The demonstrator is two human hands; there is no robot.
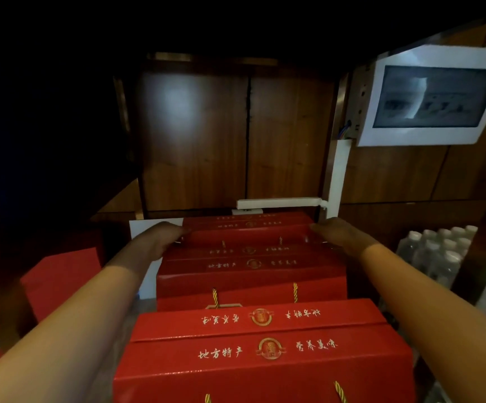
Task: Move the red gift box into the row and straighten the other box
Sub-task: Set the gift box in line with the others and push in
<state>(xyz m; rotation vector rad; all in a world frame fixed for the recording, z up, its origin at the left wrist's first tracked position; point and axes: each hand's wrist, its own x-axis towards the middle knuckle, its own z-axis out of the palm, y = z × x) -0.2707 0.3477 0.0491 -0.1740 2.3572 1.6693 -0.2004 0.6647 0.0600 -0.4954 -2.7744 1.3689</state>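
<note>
Three red gift boxes with gold lettering and gold rope handles stand one behind another in a row running away from me. The nearest box (262,353) fills the bottom of the view. The middle box (250,271) sits behind it. The farthest box (247,228) stands against the wooden cabinet. My left hand (160,239) presses against the far box's left end, and my right hand (340,237) against its right end, so both hands clasp it between them.
Dark wooden cabinet doors (236,135) rise behind the row. A white panel with a dark window (433,97) hangs at the upper right. Shrink-wrapped water bottles (439,251) stand at the right. A red box (58,274) lies at the left, beside a white board (145,228).
</note>
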